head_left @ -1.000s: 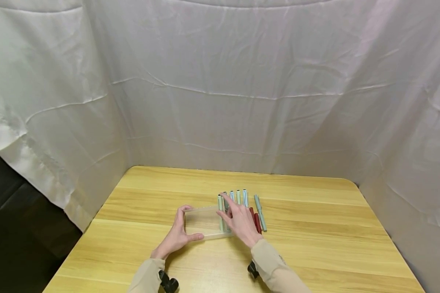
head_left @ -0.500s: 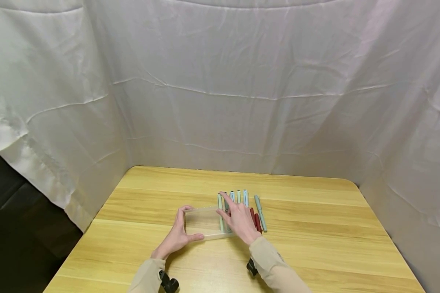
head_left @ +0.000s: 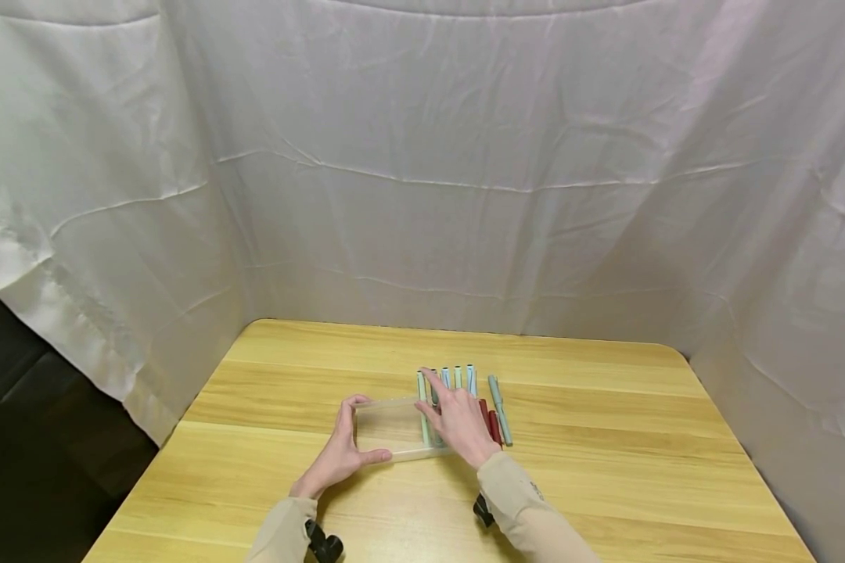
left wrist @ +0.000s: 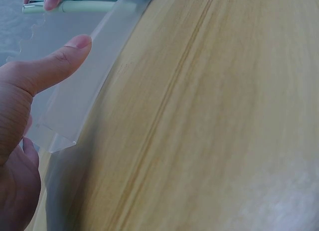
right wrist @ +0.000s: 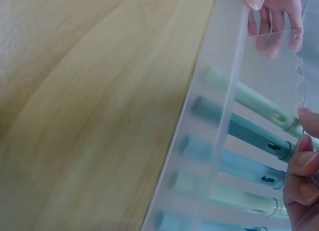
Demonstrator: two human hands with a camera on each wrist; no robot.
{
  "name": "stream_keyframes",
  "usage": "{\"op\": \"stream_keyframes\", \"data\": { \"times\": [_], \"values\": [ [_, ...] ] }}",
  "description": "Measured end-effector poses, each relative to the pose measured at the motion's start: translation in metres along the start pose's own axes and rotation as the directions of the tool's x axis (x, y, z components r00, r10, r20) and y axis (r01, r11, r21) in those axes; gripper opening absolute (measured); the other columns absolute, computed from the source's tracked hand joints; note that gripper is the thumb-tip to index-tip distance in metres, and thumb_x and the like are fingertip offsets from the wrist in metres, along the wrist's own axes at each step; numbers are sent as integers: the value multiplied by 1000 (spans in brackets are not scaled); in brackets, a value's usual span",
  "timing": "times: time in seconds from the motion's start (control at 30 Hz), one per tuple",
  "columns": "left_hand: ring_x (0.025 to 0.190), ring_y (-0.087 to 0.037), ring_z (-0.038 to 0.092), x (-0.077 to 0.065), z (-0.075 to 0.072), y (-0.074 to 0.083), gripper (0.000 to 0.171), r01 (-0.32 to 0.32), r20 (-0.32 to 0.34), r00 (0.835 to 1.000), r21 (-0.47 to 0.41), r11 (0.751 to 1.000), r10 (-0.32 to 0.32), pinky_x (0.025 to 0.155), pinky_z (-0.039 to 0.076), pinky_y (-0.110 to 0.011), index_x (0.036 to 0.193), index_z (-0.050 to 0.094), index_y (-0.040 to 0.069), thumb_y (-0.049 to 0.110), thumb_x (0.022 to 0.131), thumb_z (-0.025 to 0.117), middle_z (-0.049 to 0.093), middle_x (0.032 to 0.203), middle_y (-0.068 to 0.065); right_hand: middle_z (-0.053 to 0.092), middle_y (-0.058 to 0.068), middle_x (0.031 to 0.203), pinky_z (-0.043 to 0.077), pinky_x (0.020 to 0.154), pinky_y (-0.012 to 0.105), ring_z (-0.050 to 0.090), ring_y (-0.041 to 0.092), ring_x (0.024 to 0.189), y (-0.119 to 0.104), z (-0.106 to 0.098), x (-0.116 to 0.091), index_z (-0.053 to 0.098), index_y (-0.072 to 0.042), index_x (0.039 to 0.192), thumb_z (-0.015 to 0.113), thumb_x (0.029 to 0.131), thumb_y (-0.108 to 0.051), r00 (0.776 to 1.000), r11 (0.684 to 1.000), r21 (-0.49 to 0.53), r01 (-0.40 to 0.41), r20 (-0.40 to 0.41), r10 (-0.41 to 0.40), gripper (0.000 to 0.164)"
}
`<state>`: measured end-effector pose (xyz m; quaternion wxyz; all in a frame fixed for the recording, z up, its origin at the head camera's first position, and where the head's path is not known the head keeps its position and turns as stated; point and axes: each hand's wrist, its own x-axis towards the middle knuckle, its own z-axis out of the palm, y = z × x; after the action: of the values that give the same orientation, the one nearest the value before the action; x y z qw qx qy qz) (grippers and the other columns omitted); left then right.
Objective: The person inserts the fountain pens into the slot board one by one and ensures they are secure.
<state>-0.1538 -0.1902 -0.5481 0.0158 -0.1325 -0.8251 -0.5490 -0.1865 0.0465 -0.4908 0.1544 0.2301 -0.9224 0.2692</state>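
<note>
My left hand [head_left: 339,452] grips the left end of a translucent plastic pen tray [head_left: 389,426], thumb along its near side and fingers at the far side. Across the tray lie several pens side by side. Leftmost is a light green pen [right wrist: 260,105], beside a teal pen [right wrist: 253,135] and a light blue pen [right wrist: 249,167]. My right hand [head_left: 462,424] reaches over the row, index finger extended to the far end of the light green pen. In the left wrist view a fingertip [left wrist: 52,1] presses on that pen. The right palm hides part of the row.
Two dark red pens [head_left: 494,427] show right of my right hand, and a grey-green pen [head_left: 501,410] lies at the row's right side. The wooden table [head_left: 605,469] meets grey curtains [head_left: 422,234] at its back and sides.
The light green pen's far end has shifted slightly away and to the left, with my right index finger at it. My left hand keeps its hold on the tray.
</note>
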Motion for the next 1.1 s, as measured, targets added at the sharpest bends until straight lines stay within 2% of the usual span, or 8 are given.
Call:
{"op": "stream_keyframes", "data": {
  "times": [0.3, 0.53, 0.67, 0.93, 1.1],
  "values": [
    [141, -39, 34, 0, 0, -1, 95, -19, -6, 1000, 19, 1000, 19, 120, 23, -66, 140, 31, 11, 22, 69, 93, 36, 147, -15, 29, -12, 47, 21, 40, 13, 22, 0, 41, 1, 1, 1, 50, -13, 145, 71, 94, -30, 1000, 1000, 25, -7, 10, 7, 58],
    [141, -38, 34, -1, 0, 1, 93, -4, -15, 1000, -12, 1000, 4, 121, 21, -66, 139, 33, 12, 15, 68, 93, 37, 147, -15, 31, -12, 46, 20, 40, 13, 22, -1, 41, 1, 2, 1, 49, -13, 146, 70, 95, -30, 1000, 1000, 25, -8, 7, 8, 58],
    [141, -38, 34, -1, 0, 0, 93, -16, -16, 1000, -9, 1000, 16, 121, 22, -65, 139, 33, 12, 16, 68, 93, 37, 146, -16, 32, -12, 46, 20, 40, 13, 21, -1, 40, 1, 2, 1, 48, -11, 147, 70, 95, -29, 1000, 999, 32, 3, 1, -3, 59],
    [142, -37, 32, 0, 0, -2, 96, -42, -18, 999, 27, 999, 43, 121, 21, -65, 141, 31, 10, 22, 68, 93, 36, 147, -15, 36, -11, 46, 26, 40, 14, 24, -3, 39, -1, -2, -4, 40, -14, 153, 69, 96, -27, 1000, 990, 141, -8, 26, 5, 65],
    [141, -38, 33, 0, 1, -3, 96, -51, -16, 999, 16, 999, 52, 121, 22, -65, 141, 31, 9, 22, 69, 93, 36, 146, -16, 47, -12, 53, 32, 42, 14, 30, -6, 44, 5, -10, -13, 45, -11, 150, 71, 94, -17, 999, 974, 228, 8, -33, 0, 62]
  ]
}}
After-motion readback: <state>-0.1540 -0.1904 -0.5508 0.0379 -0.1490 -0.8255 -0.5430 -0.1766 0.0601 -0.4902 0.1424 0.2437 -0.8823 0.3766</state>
